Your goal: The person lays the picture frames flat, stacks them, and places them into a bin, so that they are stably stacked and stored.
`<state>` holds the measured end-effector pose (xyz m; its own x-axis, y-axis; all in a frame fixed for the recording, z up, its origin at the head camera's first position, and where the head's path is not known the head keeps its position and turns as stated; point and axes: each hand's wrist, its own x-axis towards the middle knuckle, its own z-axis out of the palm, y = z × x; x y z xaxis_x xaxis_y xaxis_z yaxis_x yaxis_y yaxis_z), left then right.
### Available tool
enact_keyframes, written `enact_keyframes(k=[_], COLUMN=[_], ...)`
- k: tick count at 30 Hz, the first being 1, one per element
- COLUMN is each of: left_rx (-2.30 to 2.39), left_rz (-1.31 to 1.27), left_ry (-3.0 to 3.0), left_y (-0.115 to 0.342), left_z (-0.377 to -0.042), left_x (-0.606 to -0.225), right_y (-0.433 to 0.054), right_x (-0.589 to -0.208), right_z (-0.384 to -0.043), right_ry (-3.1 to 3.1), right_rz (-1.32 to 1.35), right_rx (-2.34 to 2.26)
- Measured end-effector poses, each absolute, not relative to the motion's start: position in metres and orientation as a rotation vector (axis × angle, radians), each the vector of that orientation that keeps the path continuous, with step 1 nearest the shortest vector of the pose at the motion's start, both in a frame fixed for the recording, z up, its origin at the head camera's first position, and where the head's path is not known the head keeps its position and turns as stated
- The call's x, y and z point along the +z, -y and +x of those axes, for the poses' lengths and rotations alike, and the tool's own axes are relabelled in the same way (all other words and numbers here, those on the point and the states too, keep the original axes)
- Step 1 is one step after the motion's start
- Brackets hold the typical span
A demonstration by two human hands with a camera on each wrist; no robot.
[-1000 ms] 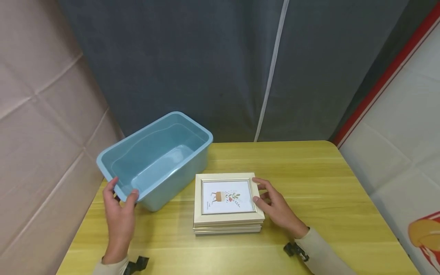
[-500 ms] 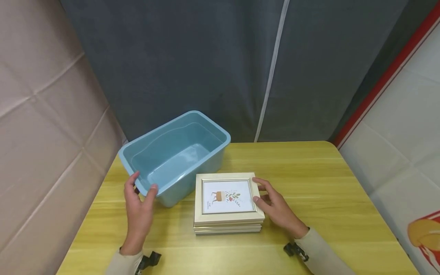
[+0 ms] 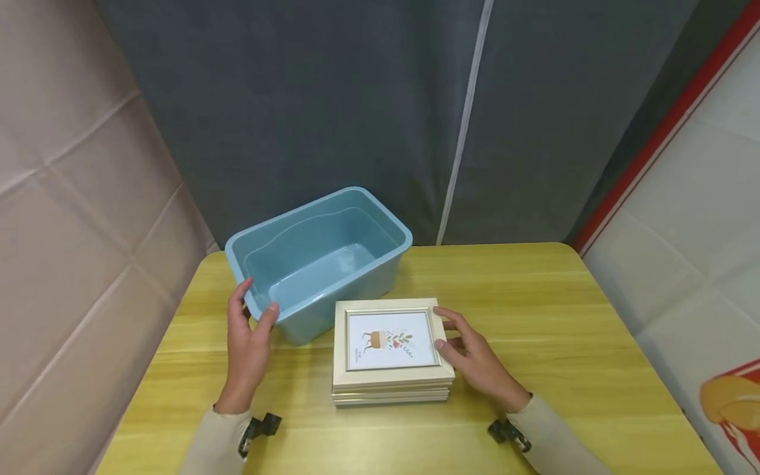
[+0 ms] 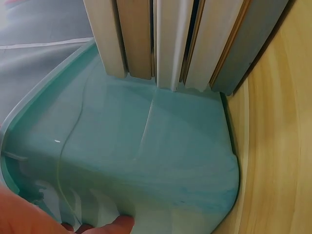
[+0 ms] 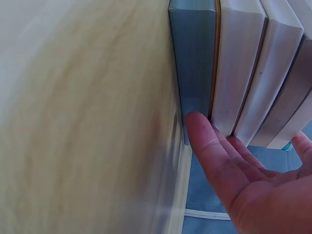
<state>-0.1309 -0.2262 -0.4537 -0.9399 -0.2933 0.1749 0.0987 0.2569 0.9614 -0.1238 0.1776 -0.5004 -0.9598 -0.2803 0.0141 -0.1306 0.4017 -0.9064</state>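
My left hand (image 3: 246,353) grips the near left corner of a light blue plastic bin (image 3: 350,297), thumb and index finger at its rim. Nothing shows inside the bin. Just in front of the bin's right part lies a stack of several picture frames (image 3: 392,390), cream-coloured, the top one bearing a print of a plant in an orange pot. My right hand (image 3: 481,366) rests its fingertips on the stack's right side. In the right wrist view, its fingers (image 5: 207,136) lie along the edges of the frames (image 5: 239,68). The left wrist view has the frames (image 4: 170,44) close to the bin's wall (image 4: 146,131).
Everything stands on a yellow wood-grain table (image 3: 522,303). Behind its far edge hangs a dark grey curtain (image 3: 297,99) with a pale seam. Pale, creased sheets flank the table on the left (image 3: 89,198) and right (image 3: 700,231).
The left hand has moved the bin to the right, closer to the frames and farther from the left sheet. The right hand and the stack have stayed put.
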Motion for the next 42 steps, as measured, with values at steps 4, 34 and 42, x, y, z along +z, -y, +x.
enact_keyframes(k=[4, 34, 42], left_rx=[-1.731, -1.829, -1.890], left_rz=[0.207, -0.079, -0.042], left_ry=[2.237, 2.094, 2.323], left_y=[0.228, 0.172, 0.162], left_z=[-0.131, -0.057, -0.074], left_x=[-0.452, -0.487, -0.499], right_y=[-0.177, -0.177, -0.177], right_x=[-0.501, -0.501, -0.500], right_z=[-0.124, -0.124, -0.122], right_ry=[-2.497, -2.533, -2.524], right_rz=[-0.356, -0.345, -0.351], right_rx=[-1.608, -1.580, -1.590])
